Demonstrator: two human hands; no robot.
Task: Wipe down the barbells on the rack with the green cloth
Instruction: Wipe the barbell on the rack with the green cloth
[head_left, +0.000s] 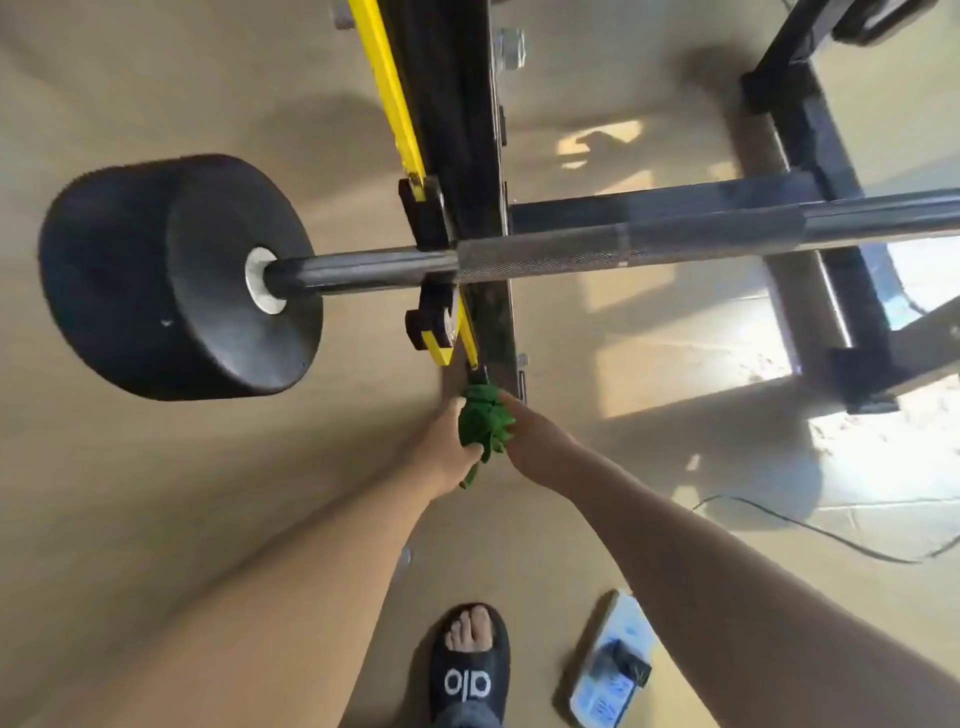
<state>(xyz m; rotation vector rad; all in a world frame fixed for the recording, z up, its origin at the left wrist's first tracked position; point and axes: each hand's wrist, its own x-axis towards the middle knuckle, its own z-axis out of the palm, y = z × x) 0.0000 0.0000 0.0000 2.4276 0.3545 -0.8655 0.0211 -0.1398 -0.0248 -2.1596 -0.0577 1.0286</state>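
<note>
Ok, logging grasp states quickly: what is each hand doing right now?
Left hand: closed on the green cloth.
Right hand: also gripping the green cloth, from the other side.

- I have both bare arms stretched forward and down, converging near the middle of the view.
- My left hand (449, 447) is curled closed, fingers wrapped around a bunched green cloth (483, 423).
- My right hand (535, 439) presses against the same bundle from the other side, knuckles up.

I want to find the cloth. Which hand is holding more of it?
The left hand wraps the green cloth; the right hand only touches its edge.
</note>
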